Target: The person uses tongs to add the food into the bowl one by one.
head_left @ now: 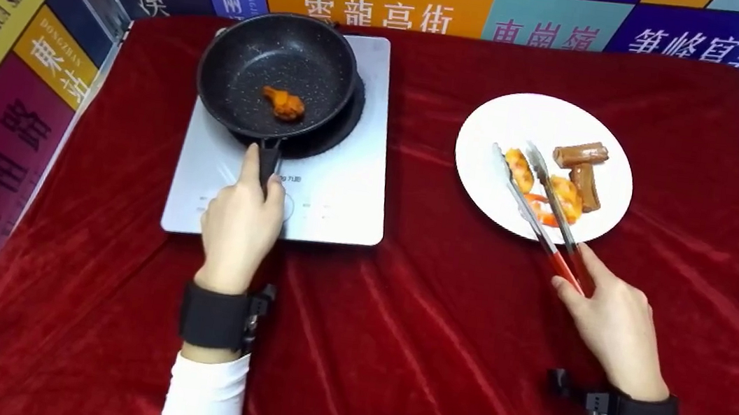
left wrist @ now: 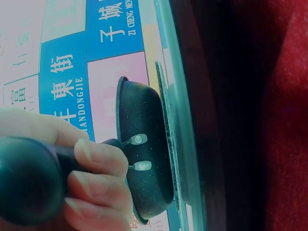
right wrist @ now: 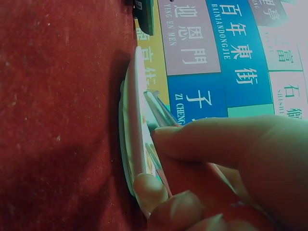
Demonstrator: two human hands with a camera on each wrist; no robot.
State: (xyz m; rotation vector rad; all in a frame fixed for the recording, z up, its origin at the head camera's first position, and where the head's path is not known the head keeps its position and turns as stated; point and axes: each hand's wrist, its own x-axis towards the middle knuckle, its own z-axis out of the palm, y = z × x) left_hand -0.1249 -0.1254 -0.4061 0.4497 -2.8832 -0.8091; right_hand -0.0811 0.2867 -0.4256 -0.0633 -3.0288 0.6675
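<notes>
My left hand (head_left: 241, 220) grips the black handle (head_left: 267, 165) of a frying pan (head_left: 245, 72). In the left wrist view, fingers (left wrist: 98, 185) curl round that handle. A small browned drumstick (head_left: 285, 104) lies inside the pan. My right hand (head_left: 616, 322) holds metal tongs (head_left: 556, 206) by their red grips. Their arms stand apart over a white plate (head_left: 550, 113), with an orange-yellow food piece (head_left: 520, 169) between the tips; whether they touch it I cannot tell. Beside it are another yellowish-orange piece (head_left: 565, 196), a reddish one (head_left: 542, 210) and two brown tube-shaped pieces (head_left: 580, 154).
The pan is over a white induction cooktop (head_left: 341, 211) on the left. Dark red cloth (head_left: 411, 325) covers the table, with folds across it. Colourful lettered panels (head_left: 380, 4) stand behind the table and along its sides.
</notes>
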